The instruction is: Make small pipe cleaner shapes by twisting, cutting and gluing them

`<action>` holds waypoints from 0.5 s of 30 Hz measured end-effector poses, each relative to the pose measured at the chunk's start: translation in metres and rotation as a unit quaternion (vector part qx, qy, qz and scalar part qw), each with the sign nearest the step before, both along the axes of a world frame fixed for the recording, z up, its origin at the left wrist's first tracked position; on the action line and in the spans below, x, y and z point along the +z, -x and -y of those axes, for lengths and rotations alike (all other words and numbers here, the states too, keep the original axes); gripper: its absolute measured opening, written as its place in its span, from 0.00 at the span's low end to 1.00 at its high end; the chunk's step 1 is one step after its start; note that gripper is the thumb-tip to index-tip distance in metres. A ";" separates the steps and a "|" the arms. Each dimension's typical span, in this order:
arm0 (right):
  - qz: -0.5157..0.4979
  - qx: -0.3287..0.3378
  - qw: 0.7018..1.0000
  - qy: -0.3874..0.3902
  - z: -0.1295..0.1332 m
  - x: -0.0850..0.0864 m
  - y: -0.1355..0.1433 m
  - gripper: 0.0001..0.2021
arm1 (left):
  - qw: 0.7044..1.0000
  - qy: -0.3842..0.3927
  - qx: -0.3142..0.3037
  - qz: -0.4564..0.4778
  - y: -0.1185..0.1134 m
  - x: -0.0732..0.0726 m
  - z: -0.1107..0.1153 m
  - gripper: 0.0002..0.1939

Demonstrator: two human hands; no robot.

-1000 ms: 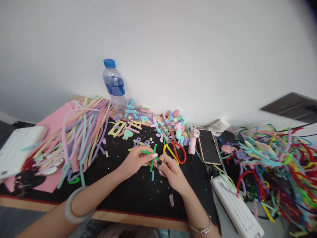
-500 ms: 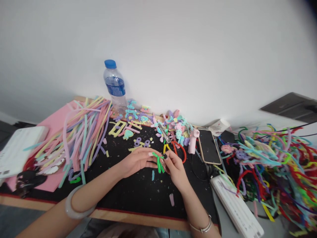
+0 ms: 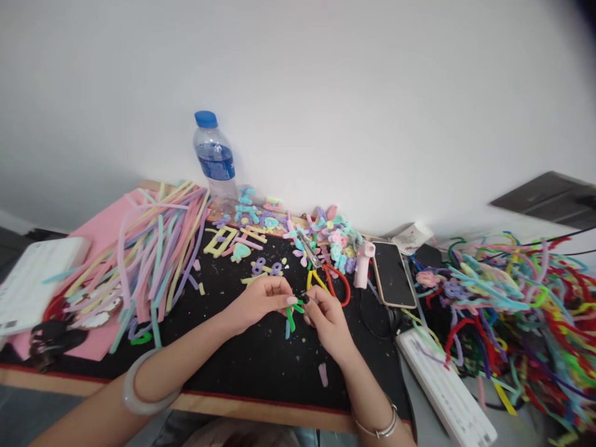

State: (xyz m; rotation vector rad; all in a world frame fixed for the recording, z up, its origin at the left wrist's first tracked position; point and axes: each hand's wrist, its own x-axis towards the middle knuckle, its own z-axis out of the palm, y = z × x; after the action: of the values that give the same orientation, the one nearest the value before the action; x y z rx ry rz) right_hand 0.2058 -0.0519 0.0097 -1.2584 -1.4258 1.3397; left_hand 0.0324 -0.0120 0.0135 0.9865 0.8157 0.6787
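Between my two hands is a short, bent green pipe cleaner (image 3: 291,318), above the black mat (image 3: 261,366). My left hand (image 3: 263,303) pinches it from the left between thumb and fingers. From the right, my right hand (image 3: 326,313) pinches it too, thumb and fingertip close to the left thumb. Part of the green piece is hidden by the fingers. Just beyond my right hand lie scissors (image 3: 342,287) with red and yellow handles, blades pointing away. A short blue scrap (image 3: 287,329) lies under the green piece, and a lilac scrap (image 3: 323,375) sits nearer me.
Long pastel pipe cleaners (image 3: 158,248) are heaped at left. A water bottle (image 3: 215,161) stands by the wall. Small shaped pieces (image 3: 342,239) cluster at the back. To the right are a pink handheld device (image 3: 363,266), a phone (image 3: 394,273) and a colourful pipe-cleaner pile (image 3: 521,323).
My left fingers have curled in from a stretched-out pose to a pinch. The green pipe cleaner has shifted slightly left and its hanging ends have turned.
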 end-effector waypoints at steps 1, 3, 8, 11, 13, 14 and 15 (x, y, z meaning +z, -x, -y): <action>-0.002 -0.001 1.000 -0.003 0.000 0.001 0.000 0.14 | 1.000 -0.009 0.001 -0.008 0.000 0.001 0.000 0.14; -0.004 -0.006 1.000 -0.011 0.000 0.002 0.000 0.14 | 1.000 -0.019 -0.006 -0.021 -0.001 0.002 0.000 0.14; 0.039 -0.016 0.998 -0.052 0.000 0.005 -0.002 0.15 | 0.992 -0.062 -0.066 -0.089 -0.002 -0.002 0.001 0.13; 0.077 -0.019 0.994 -0.078 -0.001 0.006 -0.002 0.14 | 0.985 -0.093 -0.068 -0.126 -0.003 -0.001 0.003 0.11; 0.080 -0.021 0.993 -0.087 -0.002 0.007 -0.003 0.12 | 0.984 -0.113 -0.045 -0.130 -0.003 0.001 0.004 0.11; 0.080 -0.020 0.993 -0.087 -0.003 0.007 -0.003 0.10 | 0.984 -0.122 -0.029 -0.129 -0.003 0.003 0.004 0.12; 0.082 -0.016 0.993 -0.086 -0.003 0.008 -0.004 0.09 | 0.983 -0.130 -0.013 -0.128 -0.003 0.004 0.004 0.12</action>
State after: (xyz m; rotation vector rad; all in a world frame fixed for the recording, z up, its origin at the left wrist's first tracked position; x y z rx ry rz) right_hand 0.2096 -0.0484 0.0176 -1.2950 -1.5912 1.0866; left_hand 0.0351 -0.0157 0.0171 1.3395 0.9518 0.6553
